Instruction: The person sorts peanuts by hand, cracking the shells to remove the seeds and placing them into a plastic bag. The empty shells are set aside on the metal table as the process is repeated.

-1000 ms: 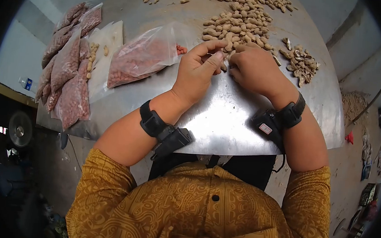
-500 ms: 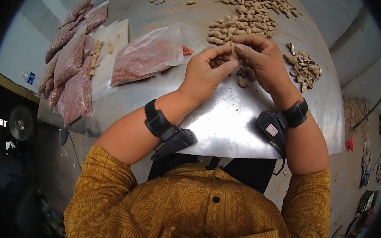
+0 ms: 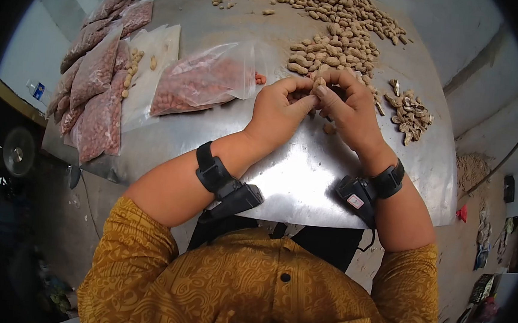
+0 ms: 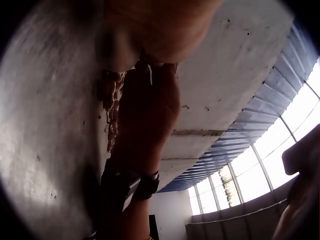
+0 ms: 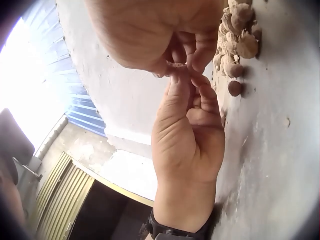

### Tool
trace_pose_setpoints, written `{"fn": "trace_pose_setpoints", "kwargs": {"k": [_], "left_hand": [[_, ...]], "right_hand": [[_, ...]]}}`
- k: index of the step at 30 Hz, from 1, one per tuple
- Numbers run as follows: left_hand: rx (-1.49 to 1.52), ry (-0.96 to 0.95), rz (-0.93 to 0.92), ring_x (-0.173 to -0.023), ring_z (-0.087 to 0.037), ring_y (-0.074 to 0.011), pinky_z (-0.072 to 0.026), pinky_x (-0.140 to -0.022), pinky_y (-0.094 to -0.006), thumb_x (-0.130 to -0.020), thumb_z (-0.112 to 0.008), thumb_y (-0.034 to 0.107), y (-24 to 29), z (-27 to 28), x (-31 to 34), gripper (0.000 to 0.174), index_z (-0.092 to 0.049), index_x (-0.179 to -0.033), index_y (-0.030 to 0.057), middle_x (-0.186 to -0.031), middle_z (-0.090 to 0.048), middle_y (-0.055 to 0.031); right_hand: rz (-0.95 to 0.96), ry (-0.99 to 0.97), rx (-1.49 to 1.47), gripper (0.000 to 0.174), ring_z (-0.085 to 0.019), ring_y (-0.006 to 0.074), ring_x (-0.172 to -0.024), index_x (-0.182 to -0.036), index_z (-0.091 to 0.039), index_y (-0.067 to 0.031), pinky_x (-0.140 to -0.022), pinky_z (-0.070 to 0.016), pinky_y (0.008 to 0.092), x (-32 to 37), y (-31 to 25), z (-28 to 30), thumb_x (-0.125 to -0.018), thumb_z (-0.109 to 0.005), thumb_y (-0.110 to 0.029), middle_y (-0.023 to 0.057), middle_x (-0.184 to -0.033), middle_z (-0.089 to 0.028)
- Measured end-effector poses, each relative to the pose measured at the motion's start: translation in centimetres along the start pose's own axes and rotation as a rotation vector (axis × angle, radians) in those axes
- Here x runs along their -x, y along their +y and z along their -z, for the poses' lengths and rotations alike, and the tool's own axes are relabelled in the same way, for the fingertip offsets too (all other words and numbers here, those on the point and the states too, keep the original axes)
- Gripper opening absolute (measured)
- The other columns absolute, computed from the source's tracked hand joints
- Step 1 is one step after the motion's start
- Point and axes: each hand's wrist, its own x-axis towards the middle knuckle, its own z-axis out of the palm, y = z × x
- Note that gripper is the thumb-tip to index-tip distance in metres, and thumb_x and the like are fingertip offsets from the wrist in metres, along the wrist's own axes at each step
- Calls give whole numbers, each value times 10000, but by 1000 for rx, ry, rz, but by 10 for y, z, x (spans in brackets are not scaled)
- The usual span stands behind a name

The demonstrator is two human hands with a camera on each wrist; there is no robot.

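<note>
A peanut in its shell (image 3: 319, 84) is pinched between the fingertips of both hands near the middle of the metal table. The left hand (image 3: 276, 113) grips it from the left, thumb extended toward it. From the other side the right hand (image 3: 353, 113) holds it with thumb and curled fingers. In the right wrist view, a bit of shell (image 5: 176, 65) shows where the left hand (image 5: 185, 135) meets the right hand (image 5: 155, 30). The left wrist view is dark; a thin pale edge (image 4: 150, 74) shows between the hands. One peanut (image 3: 329, 128) lies under the right hand.
A heap of unshelled peanuts (image 3: 339, 47) lies beyond the hands, with a pile of broken shells (image 3: 411, 115) at right. To the left are an open bag of red kernels (image 3: 198, 85), a flat empty bag (image 3: 146, 93) with several peanuts, and stacked filled bags (image 3: 93, 81).
The right hand has come from the heap's near edge to meet the left hand, and both now pinch a peanut. Since half a second ago, the joined hands have shifted slightly toward the body.
</note>
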Motion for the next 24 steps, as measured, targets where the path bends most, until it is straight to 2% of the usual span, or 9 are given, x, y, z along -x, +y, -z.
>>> {"fn": "trace_pose_setpoints", "kwargs": {"k": [3, 9, 12, 16, 18, 21, 24], "left_hand": [[-60, 15, 12, -724, -556, -77, -443, -637, -201, -831, -593, 54, 1, -1, 2, 179, -577, -992, -24, -824, -609, -38], [-80, 23, 23, -703, -527, -58, -430, -625, -192, -818, -603, 48, 4, -3, 3, 137, -579, -936, -16, -794, -592, -14], [-111, 16, 4, -702, -526, -59, -429, -625, -192, -815, -606, 48, 1, -3, 3, 125, -578, -919, -16, -788, -591, -12], [-88, 13, 10, -695, -532, -74, -429, -622, -201, -824, -596, 49, 2, -1, 2, 97, -578, -896, -14, -773, -589, -26], [74, 7, 30, -682, -535, -87, -429, -611, -211, -835, -580, 46, 2, -1, -1, 77, -577, -884, -13, -760, -586, -34], [221, -12, 38, -663, -536, -102, -429, -599, -222, -849, -562, 45, 0, -1, -4, 62, -573, -872, -12, -747, -580, -42], [277, 8, 52, -653, -536, -105, -432, -599, -224, -856, -558, 50, 1, -1, -5, 65, -569, -872, -12, -746, -577, -43]], "right_hand": [[27, 25, 58, 112, -514, 95, -578, -846, -514, 1, -534, -425, 224, 2, 1, -5, -864, -517, -109, 38, -678, -530], [44, 52, 26, 93, -501, 90, -590, -841, -508, 0, -537, -422, 228, 0, 14, -8, -853, -510, -93, 39, -712, -518], [62, 84, 102, 88, -496, 88, -588, -833, -506, -2, -533, -415, 224, 0, 18, -8, -849, -507, -88, 30, -699, -513], [-26, 108, -107, 94, -508, 74, -599, -847, -535, -12, -537, -414, 203, 4, 13, -12, -867, -504, -98, 19, -705, -537], [-119, 103, -306, 103, -515, 69, -604, -867, -555, -16, -541, -417, 193, 4, 10, -13, -879, -504, -104, 18, -716, -555], [-79, 91, -508, 120, -536, 75, -616, -908, -569, -15, -545, -427, 186, 2, 21, -14, -891, -510, -118, 34, -747, -583], [-117, 118, -620, 127, -551, 95, -621, -925, -564, -9, -547, -438, 195, 3, 19, -17, -894, -518, -123, 50, -754, -592]]}}
